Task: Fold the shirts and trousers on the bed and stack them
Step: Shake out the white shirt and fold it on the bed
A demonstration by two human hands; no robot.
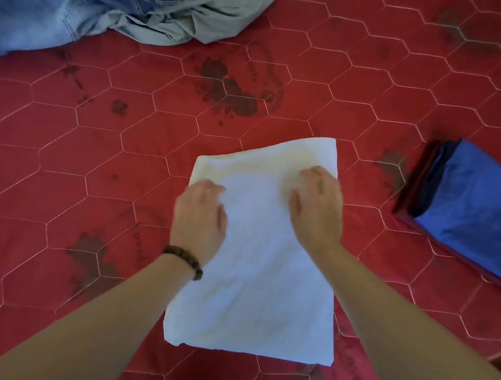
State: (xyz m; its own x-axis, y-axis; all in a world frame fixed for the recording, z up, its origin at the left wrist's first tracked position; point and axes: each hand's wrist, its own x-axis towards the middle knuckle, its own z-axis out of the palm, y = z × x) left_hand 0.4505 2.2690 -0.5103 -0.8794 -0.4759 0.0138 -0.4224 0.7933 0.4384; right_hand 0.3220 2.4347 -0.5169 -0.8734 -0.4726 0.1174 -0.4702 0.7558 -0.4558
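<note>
A white garment (256, 277) lies folded into a long rectangle on the red quilted bed (100, 158), right in front of me. My left hand (200, 216), with a bead bracelet at the wrist, rests on its upper left part. On its upper right part lies my right hand (318, 210), palm down. Both hands look blurred, with fingers loosely bent on the cloth, and neither plainly grips it. At the right, a stack of folded clothes (472, 207) has a blue piece on top and dark and red ones under it.
A heap of unfolded clothes lies at the top left: blue jeans (49, 13) and a pale grey-green garment (200, 15). The bed cover has dark flower prints and white hexagon stitching. A dark strip at the lower right corner may be the bed's edge.
</note>
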